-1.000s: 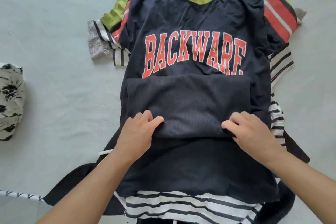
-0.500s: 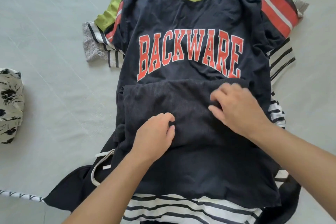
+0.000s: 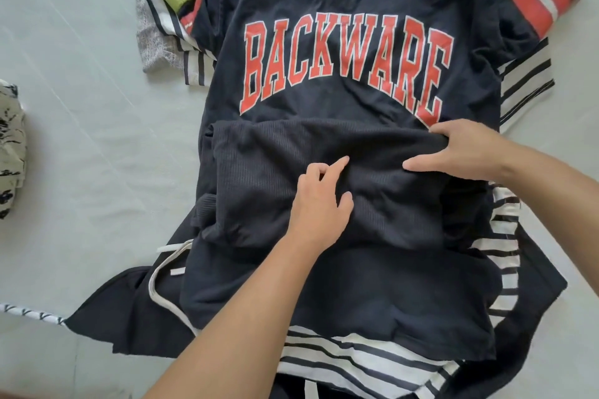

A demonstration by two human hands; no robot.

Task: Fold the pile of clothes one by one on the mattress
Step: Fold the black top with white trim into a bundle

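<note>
The mattress (image 3: 81,139) fills the view, pale and creased. On it lies the pile (image 3: 525,68) of clothes, topped by a dark jersey (image 3: 340,10) with red BACKWARE lettering; striped shirts (image 3: 356,363) stick out beneath it. A folded dark ribbed garment (image 3: 259,178) sits on the jersey's middle, just below the lettering. The right hand (image 3: 466,152) grips this garment's upper right edge, thumb under the fold and fingers curled over it. The left hand (image 3: 319,207) rests on its centre, fingers loosely bent, forefinger extended, holding nothing. A floral cloth (image 3: 9,146) lies at the left edge, well apart.
</note>
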